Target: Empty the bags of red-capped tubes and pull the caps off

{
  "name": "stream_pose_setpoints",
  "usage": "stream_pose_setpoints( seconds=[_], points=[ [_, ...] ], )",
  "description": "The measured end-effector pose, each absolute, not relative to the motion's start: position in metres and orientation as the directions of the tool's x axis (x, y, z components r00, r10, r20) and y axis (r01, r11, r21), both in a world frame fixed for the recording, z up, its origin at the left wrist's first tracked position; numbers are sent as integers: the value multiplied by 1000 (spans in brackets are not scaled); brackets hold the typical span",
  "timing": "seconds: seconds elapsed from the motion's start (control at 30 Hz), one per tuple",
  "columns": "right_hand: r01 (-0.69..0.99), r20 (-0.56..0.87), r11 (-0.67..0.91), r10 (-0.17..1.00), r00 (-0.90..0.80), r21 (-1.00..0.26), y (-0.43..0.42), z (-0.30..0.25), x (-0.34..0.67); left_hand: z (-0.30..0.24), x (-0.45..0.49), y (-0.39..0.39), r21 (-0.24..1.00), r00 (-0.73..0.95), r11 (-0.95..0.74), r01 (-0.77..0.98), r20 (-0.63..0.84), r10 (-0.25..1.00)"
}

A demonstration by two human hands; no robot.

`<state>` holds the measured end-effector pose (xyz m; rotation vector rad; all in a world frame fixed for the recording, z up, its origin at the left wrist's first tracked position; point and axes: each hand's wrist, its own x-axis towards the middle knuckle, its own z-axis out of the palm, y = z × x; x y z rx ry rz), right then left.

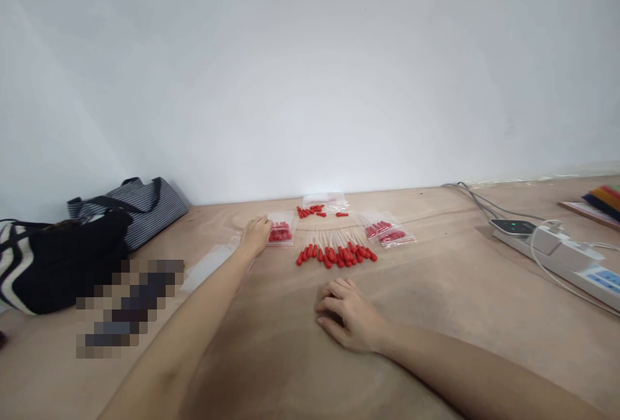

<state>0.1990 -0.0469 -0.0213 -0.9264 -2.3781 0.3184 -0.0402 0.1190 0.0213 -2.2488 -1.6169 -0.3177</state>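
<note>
My left hand [256, 236] reaches forward, its fingers curled at the left edge of a clear zip bag [281, 234] with red pieces inside. The fingertips are partly hidden, but they seem to pinch that edge. My right hand [351, 316] rests on the table with nothing in it, fingers loosely bent and thumb apart. Just beyond it several red-tipped sticks [339, 254] lie in a fan, red ends towards me, pale stems pointing away. Two more zip bags [387, 229] of red pieces overlap to their right. Behind the fan lie loose red pieces [310, 211].
A flat clear bag [325, 201] lies by the wall. More clear plastic [210, 266] is left of my forearm. A black bag [72, 262] and a striped bag [150, 210] stand at left. At right are a power strip [557, 255], cables and coloured items [603, 203].
</note>
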Motion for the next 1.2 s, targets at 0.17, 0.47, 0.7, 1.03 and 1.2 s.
stream_pose_setpoints(
  seconds=[0.17,0.47,0.7,1.03,1.2],
  points=[
    [545,416,730,683,-601,-412,-48,-20,198,30,-38,110,-157,300,-255,954,500,812],
    [531,420,732,680,-600,-426,-46,-21,200,34,-48,29,-254,638,-617,745,542,547],
    [574,405,697,717,-567,-431,-46,-22,199,9,-49,-46,-360,757,-799,481,631,171],
    [722,377,555,826,-420,-412,-41,-22,203,15,-9,-45,265,643,-753,602,398,654],
    [789,412,500,842,-348,-356,-38,-21,205,28,18,21,255,583,-663,704,324,745]
  ],
)
